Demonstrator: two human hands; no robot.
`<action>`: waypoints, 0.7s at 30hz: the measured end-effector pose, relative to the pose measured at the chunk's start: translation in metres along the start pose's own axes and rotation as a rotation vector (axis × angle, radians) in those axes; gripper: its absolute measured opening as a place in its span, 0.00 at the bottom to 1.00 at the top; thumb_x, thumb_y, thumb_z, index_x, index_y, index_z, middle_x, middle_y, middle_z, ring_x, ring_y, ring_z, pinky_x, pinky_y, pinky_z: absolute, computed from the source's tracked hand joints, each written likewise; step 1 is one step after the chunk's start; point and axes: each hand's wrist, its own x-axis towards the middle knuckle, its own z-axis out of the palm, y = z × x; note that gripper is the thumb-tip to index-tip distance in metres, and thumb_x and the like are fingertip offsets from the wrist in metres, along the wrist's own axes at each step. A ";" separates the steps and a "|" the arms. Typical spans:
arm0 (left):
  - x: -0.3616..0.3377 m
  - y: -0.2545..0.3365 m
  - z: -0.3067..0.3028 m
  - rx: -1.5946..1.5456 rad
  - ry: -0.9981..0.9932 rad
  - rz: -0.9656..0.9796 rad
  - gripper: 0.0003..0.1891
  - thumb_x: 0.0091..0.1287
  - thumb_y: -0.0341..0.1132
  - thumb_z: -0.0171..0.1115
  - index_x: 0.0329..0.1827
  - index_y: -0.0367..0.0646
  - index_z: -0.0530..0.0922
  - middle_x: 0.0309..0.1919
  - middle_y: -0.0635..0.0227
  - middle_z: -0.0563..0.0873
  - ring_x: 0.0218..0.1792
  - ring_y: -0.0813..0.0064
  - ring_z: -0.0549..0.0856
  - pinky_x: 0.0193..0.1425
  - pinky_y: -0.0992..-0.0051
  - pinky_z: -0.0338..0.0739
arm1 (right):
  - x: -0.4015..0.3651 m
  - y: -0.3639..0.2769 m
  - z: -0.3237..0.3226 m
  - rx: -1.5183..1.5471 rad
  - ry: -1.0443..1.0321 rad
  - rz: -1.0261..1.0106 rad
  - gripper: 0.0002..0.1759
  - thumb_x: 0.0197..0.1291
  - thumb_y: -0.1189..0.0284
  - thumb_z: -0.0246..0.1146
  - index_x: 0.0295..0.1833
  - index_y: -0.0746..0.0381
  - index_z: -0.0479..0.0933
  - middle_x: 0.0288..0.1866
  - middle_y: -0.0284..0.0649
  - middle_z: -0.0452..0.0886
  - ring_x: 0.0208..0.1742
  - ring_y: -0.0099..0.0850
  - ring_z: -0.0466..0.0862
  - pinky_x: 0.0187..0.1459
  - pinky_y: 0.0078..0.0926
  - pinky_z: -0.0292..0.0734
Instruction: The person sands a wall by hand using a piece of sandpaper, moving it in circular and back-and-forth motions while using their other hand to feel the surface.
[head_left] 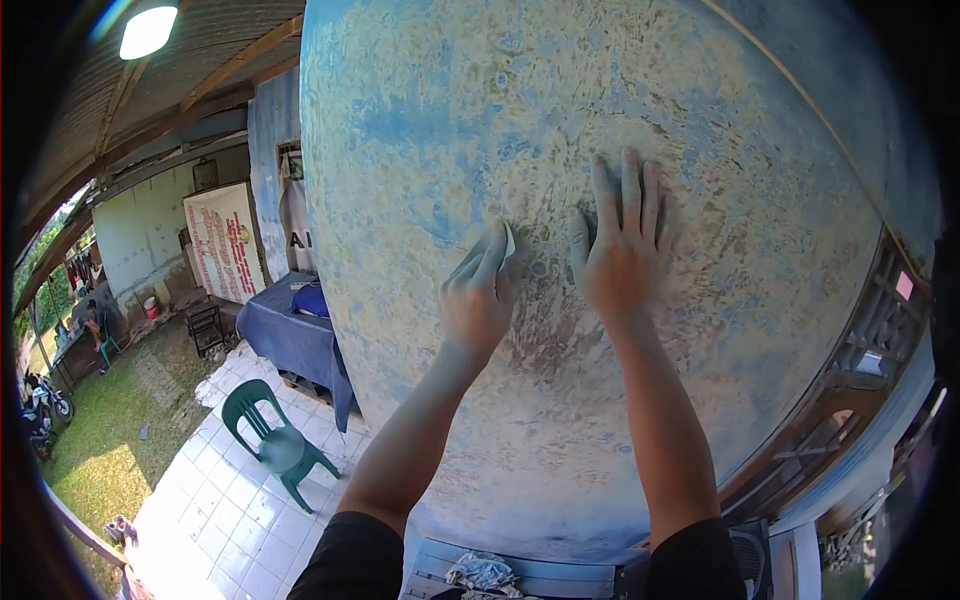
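Sandpaper [508, 241]: 1, left hand [475, 300] grips | right hand [620, 255] flat | wall [430, 100]: 1

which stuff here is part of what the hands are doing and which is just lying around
In use: left hand, pale sheet, worn blue wall, right hand flat on it.
Lying about: green chair, blue-covered table, poster board.
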 end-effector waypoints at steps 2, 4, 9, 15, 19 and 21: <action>0.001 0.001 0.004 0.009 -0.012 -0.107 0.36 0.62 0.24 0.67 0.79 0.43 0.77 0.38 0.60 0.92 0.35 0.59 0.92 0.38 0.63 0.88 | -0.001 -0.001 0.000 -0.001 0.005 -0.001 0.33 0.76 0.51 0.61 0.84 0.45 0.71 0.89 0.39 0.64 0.88 0.45 0.62 0.84 0.57 0.54; -0.027 0.010 0.005 0.023 -0.110 -0.095 0.36 0.61 0.24 0.67 0.78 0.41 0.77 0.36 0.61 0.92 0.33 0.59 0.92 0.37 0.63 0.87 | -0.004 -0.003 -0.001 0.003 0.007 -0.004 0.34 0.76 0.51 0.61 0.84 0.45 0.71 0.89 0.39 0.64 0.88 0.45 0.62 0.84 0.57 0.55; -0.029 0.006 0.009 0.010 -0.051 0.045 0.38 0.57 0.23 0.67 0.78 0.39 0.77 0.37 0.58 0.93 0.35 0.59 0.93 0.36 0.60 0.88 | -0.015 -0.002 -0.001 0.020 -0.017 -0.030 0.34 0.75 0.51 0.62 0.84 0.45 0.71 0.89 0.40 0.64 0.88 0.45 0.62 0.83 0.58 0.55; 0.019 0.021 0.005 -0.008 -0.109 -0.174 0.30 0.65 0.22 0.64 0.73 0.41 0.82 0.52 0.50 0.93 0.41 0.56 0.95 0.39 0.64 0.89 | -0.016 -0.002 0.000 -0.012 -0.041 -0.027 0.35 0.74 0.51 0.62 0.84 0.45 0.71 0.89 0.41 0.64 0.88 0.46 0.62 0.83 0.59 0.55; -0.043 0.006 0.002 -0.036 -0.109 -0.006 0.29 0.65 0.22 0.64 0.73 0.40 0.82 0.51 0.51 0.93 0.37 0.54 0.94 0.37 0.63 0.87 | -0.018 0.001 -0.001 0.045 -0.015 -0.046 0.35 0.74 0.51 0.62 0.84 0.45 0.71 0.89 0.42 0.64 0.88 0.47 0.62 0.83 0.59 0.55; -0.039 0.001 0.003 -0.037 -0.097 0.018 0.30 0.64 0.22 0.64 0.73 0.40 0.82 0.50 0.52 0.93 0.37 0.54 0.94 0.37 0.63 0.87 | -0.020 0.000 -0.003 0.028 -0.048 -0.062 0.36 0.74 0.51 0.62 0.84 0.45 0.70 0.89 0.43 0.63 0.88 0.47 0.62 0.83 0.59 0.55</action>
